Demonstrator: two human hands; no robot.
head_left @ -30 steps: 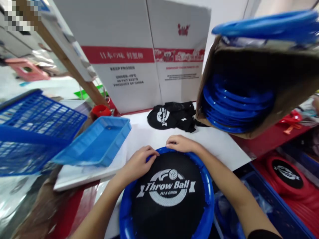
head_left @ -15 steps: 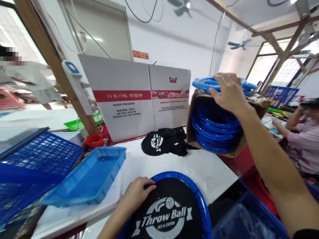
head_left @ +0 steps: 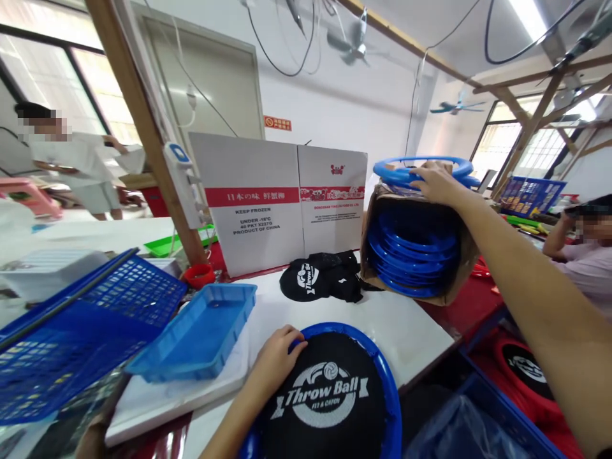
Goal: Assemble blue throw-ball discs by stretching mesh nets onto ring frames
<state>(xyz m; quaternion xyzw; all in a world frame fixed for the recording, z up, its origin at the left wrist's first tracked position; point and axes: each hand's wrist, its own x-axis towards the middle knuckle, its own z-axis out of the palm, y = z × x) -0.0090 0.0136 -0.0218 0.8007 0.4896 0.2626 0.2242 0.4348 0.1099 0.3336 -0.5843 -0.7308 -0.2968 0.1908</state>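
On the white bench [head_left: 411, 331], your left hand [head_left: 275, 360] presses the blue-rimmed black mesh disc [head_left: 329, 398]; your right hand [head_left: 437, 182], fingers loosely curled, grips a blue plastic ring [head_left: 396, 169] atop the cardboard box [head_left: 466, 264]. Lift it clear next.

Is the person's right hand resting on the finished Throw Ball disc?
No, the right hand is up on the blue ring atop the cardboard box; only the left hand touches the disc.

Left hand [head_left: 277, 354] rests on the far-left rim of the blue disc [head_left: 335, 398], black "Throw Ball" net facing up, near edge of the white table [head_left: 411, 338]. Right hand [head_left: 437, 183] grips a blue ring [head_left: 421, 169] atop the cardboard box [head_left: 466, 268] of stacked rings, far right. Black net covers [head_left: 322, 282] lie between.
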